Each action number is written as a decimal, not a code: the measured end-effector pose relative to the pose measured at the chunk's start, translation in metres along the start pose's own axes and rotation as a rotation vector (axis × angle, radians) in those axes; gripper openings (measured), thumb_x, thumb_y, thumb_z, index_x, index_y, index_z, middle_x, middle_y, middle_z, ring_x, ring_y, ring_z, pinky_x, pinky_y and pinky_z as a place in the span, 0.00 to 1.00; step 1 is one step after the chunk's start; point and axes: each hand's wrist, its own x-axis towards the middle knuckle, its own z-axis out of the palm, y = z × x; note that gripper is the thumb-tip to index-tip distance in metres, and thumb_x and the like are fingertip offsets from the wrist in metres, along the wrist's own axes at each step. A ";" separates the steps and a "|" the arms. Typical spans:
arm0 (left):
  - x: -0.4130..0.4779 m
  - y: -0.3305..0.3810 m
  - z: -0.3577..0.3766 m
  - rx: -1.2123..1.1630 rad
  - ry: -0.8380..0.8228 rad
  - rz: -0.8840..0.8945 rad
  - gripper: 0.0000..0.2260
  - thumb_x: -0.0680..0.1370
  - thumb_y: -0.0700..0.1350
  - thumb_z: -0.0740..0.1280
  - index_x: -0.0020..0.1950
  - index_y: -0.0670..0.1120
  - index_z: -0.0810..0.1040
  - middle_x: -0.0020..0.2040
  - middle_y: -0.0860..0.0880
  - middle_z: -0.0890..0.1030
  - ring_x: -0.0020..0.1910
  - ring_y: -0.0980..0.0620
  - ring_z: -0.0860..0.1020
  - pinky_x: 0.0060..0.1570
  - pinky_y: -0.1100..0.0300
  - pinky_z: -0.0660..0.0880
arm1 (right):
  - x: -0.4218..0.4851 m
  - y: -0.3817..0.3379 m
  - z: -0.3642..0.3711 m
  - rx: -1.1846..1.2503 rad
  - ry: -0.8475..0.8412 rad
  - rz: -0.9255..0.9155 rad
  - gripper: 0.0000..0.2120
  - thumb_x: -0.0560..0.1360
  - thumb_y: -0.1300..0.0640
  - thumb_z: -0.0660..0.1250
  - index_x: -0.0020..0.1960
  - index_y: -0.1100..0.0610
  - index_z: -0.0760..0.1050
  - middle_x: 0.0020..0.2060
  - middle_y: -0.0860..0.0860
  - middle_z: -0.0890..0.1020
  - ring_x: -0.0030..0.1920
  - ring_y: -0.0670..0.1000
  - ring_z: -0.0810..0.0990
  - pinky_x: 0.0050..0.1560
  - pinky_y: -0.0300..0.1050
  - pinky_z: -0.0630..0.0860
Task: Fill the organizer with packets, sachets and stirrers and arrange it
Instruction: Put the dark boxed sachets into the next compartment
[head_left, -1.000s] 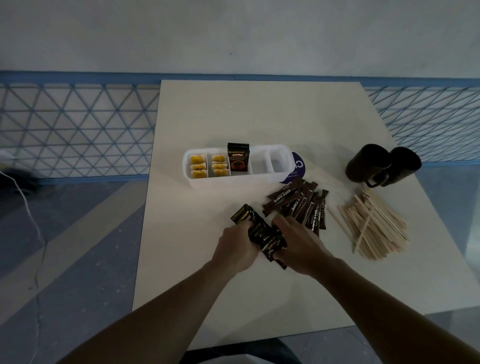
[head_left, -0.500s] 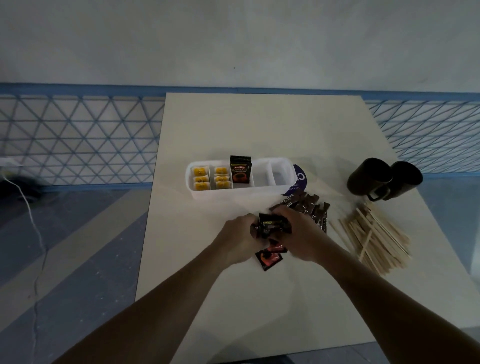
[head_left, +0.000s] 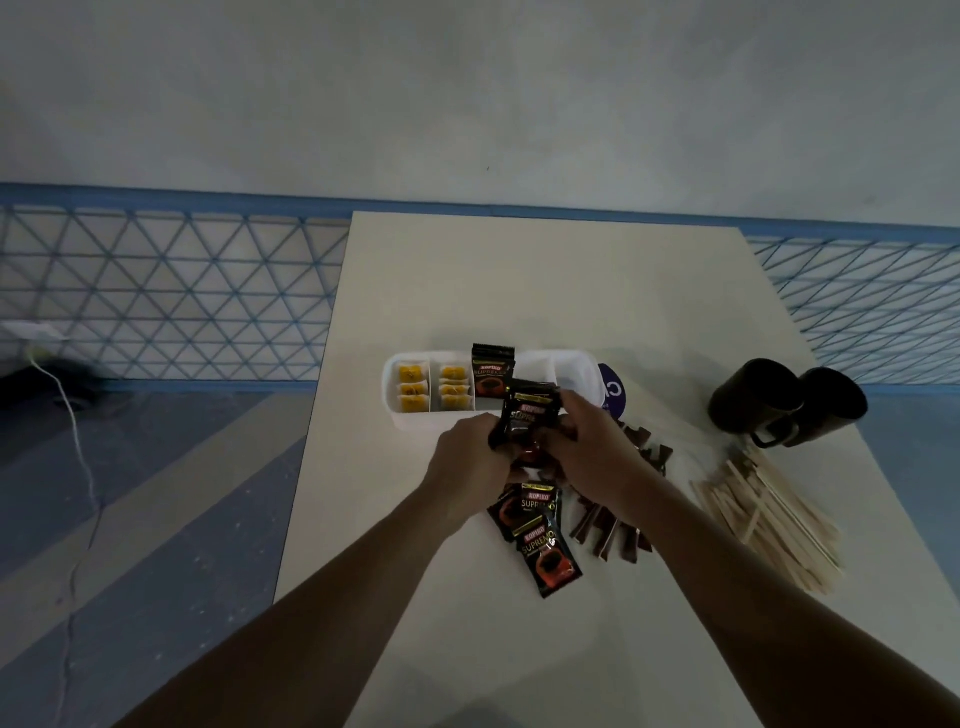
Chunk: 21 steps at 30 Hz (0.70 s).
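A white organizer (head_left: 415, 422) stands mid-table. Its two left compartments hold yellow sachets (head_left: 413, 387), the third holds upright black coffee packets (head_left: 491, 371), and the right ones look bare. My left hand (head_left: 470, 457) and my right hand (head_left: 589, 449) together grip a stack of black coffee packets (head_left: 530, 415), raised just in front of the organizer. Two more black packets (head_left: 540, 540) lie on the table below my hands. Brown stick sachets (head_left: 610, 530) lie partly hidden under my right forearm. Wooden stirrers (head_left: 769, 514) are piled at the right.
Two dark mugs (head_left: 784, 408) stand at the right, behind the stirrers. A purple round thing (head_left: 613, 392) peeks out past the organizer's right end. The pale table (head_left: 545, 280) ends against a blue lattice wall; floor lies to the left, with a white cable (head_left: 78, 447).
Both hands gathered the black packets off the table and lifted them toward the organizer. Two packets stayed behind on the table. The view tilted up.
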 end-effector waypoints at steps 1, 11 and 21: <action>0.003 0.000 -0.001 -0.002 0.002 0.004 0.08 0.80 0.37 0.64 0.57 0.42 0.79 0.49 0.48 0.84 0.41 0.52 0.85 0.48 0.53 0.82 | 0.003 -0.001 0.001 -0.017 -0.006 -0.004 0.09 0.82 0.62 0.62 0.60 0.53 0.72 0.40 0.54 0.84 0.30 0.43 0.80 0.29 0.37 0.75; 0.035 0.013 -0.020 0.078 0.046 0.035 0.10 0.77 0.35 0.65 0.56 0.42 0.81 0.47 0.47 0.85 0.44 0.50 0.83 0.51 0.45 0.80 | 0.037 -0.015 0.003 -0.133 0.123 -0.283 0.41 0.75 0.65 0.72 0.77 0.41 0.56 0.46 0.43 0.81 0.42 0.39 0.82 0.37 0.29 0.76; 0.063 0.016 -0.037 0.303 0.104 0.025 0.05 0.76 0.38 0.65 0.47 0.41 0.81 0.42 0.45 0.83 0.42 0.45 0.81 0.40 0.51 0.75 | 0.071 -0.036 0.001 -0.533 0.042 -0.320 0.13 0.75 0.66 0.65 0.57 0.55 0.73 0.41 0.48 0.80 0.39 0.49 0.77 0.35 0.36 0.71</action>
